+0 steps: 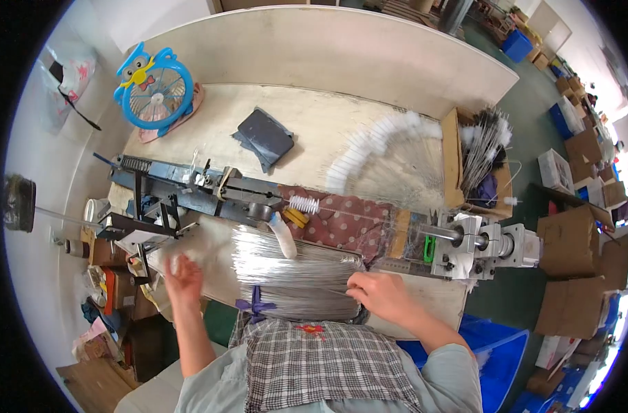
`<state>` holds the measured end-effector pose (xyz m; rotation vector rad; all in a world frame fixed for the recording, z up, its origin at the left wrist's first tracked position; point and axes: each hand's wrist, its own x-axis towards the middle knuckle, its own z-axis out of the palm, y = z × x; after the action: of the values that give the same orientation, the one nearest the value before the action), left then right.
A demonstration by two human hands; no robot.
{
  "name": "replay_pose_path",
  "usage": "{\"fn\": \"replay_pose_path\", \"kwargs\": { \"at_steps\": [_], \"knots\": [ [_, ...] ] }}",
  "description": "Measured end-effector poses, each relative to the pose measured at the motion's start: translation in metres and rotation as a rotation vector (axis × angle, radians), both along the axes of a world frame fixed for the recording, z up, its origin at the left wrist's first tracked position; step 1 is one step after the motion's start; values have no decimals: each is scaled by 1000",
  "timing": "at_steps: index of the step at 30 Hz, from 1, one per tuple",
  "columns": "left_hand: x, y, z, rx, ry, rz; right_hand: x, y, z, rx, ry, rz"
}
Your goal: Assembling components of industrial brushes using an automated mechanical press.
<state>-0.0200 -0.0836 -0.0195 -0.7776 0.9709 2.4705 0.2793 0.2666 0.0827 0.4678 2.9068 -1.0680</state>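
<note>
A thick bundle of thin metal wires lies across the table's front edge, close to my body, with a purple tie round its left part. My right hand is at the bundle's right end, fingers closed and fingertips at the wire ends; what they pinch is too small to make out. My left hand is raised left of the bundle, near a black metal bracket, its fingers blurred. Behind the bundle, a white spiral brush sits in line with the long machine. A white padded piece rests over the wires.
A motor-driven shaft stands at the right. White-bristled wire brushes fan out behind, beside a cardboard box of more brushes. A blue fan and a dark folded cloth are farther back. Blue bins stand low right.
</note>
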Motion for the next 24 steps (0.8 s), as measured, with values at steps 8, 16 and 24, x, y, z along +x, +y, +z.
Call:
{"fn": "replay_pose_path", "kwargs": {
  "at_steps": [8,16,24],
  "knots": [
    [-81,-137,-14,-452,119,307,3,16,5,169,106,-4],
    [3,1,-16,-174,167,174,7,12,18,296,45,-110],
    [95,205,77,-266,382,-683,18,21,14,283,85,-135]
  ]
}}
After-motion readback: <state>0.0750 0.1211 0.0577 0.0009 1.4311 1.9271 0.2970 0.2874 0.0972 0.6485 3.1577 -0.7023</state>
